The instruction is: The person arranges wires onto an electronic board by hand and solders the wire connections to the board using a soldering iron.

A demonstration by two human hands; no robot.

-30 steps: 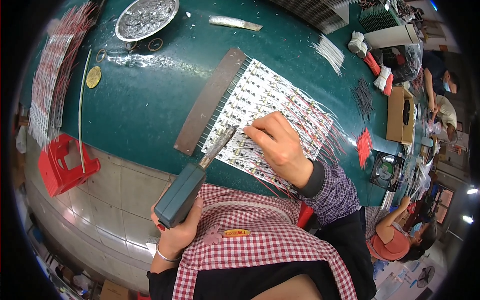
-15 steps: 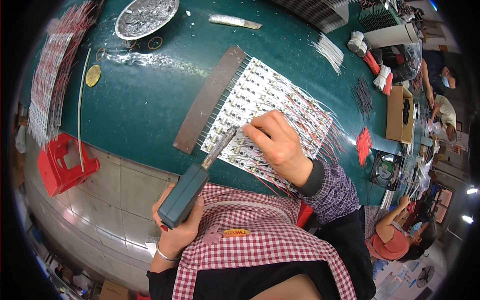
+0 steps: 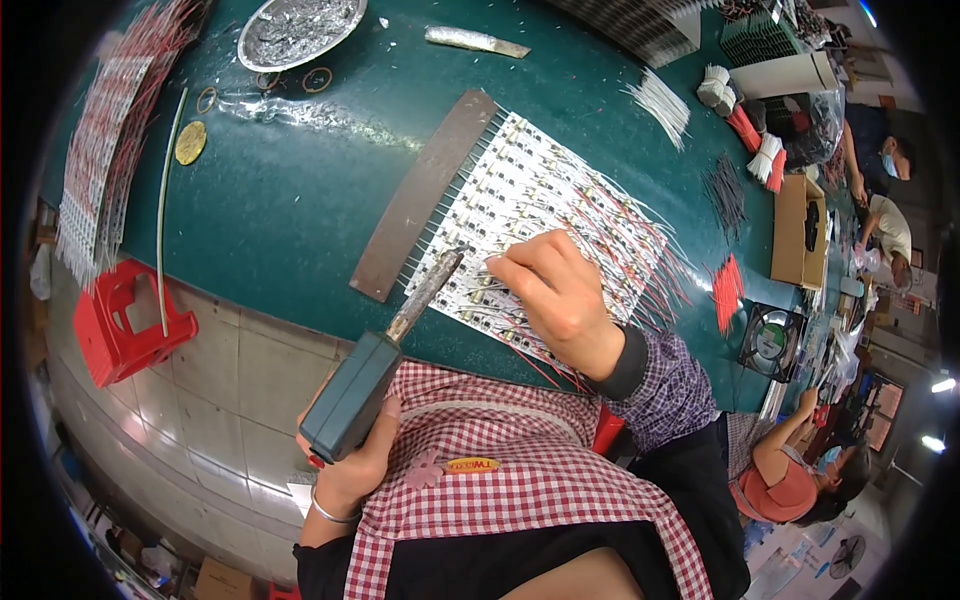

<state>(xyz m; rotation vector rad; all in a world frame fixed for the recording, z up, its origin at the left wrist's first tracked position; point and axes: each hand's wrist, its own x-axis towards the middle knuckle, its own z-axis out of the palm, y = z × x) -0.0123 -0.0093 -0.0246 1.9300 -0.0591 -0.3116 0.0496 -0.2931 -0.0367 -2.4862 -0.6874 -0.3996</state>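
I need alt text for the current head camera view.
The left hand holds a soldering tool over a white circuit-board panel on a green table, the right hand curled near the tool's tip. Red and white wires crowd the panel's right side; a brown bar borders its left.

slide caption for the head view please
Left hand holding a soldering iron over a white circuit panel, right hand close to the iron's tip.

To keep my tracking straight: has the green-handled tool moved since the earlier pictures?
Yes. The green-handled tool in the left hand has shifted slightly left, its tip now nearer the brown bar.
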